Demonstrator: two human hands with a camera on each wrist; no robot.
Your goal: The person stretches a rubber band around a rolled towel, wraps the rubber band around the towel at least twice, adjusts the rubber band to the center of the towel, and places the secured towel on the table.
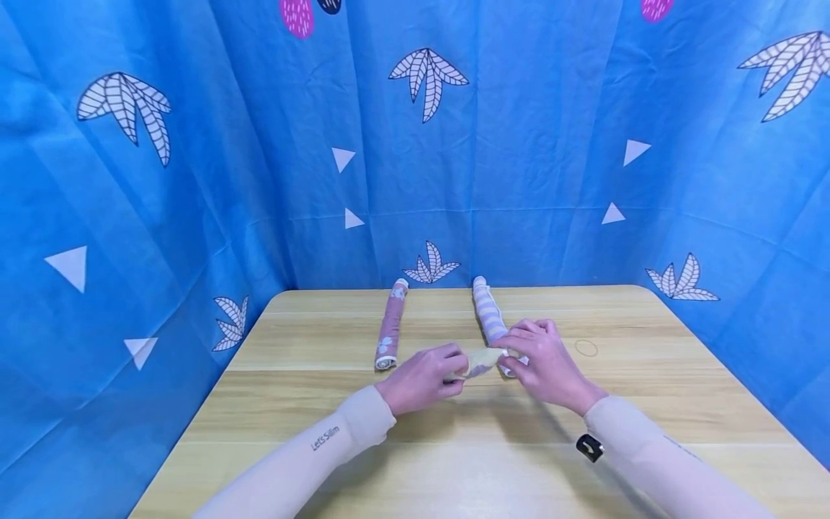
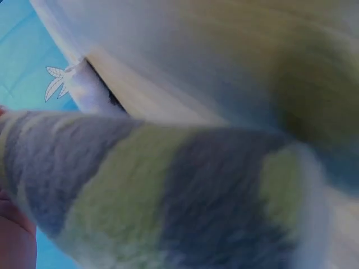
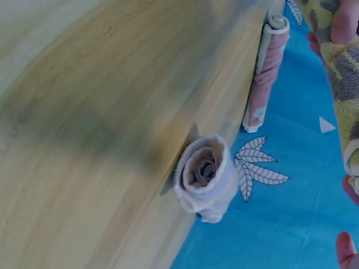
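A: Blue leaf-print curtain [image 1: 415,166] behind, wood-grain table [image 1: 467,461] underneath. What are the fingers up to?

B: Left hand [image 1: 424,375] has its fingers curled round the 9 o'clock end of a green-and-gray towel roll [image 1: 481,362]. Right hand [image 1: 547,364] is at the 3 o'clock end, fingers bent in. Head view looks like a pinch, but the right wrist view has one digit clear of the roll, so I can't tell if it's gripping.

A: Why both ends?

B: My guess, so it doesn't unroll while it's up off the table. Further out: lavender striped towel roll [image 1: 489,313] at 12 o'clock, pink flowered towel roll [image 1: 392,324] at 10, probably parked there for elbow room. Past the right hand, 3 o'clock, a thin loop [image 1: 586,341], maybe a rubber band.

A: Wrist cams add anything?

B: Yep. Left one shows fuzzy pile and wide bands; from the head it's a small yellowish scrap. Right one shows the lavender roll's coiled end, partly blocked in the head view. Loop's head view only, though.
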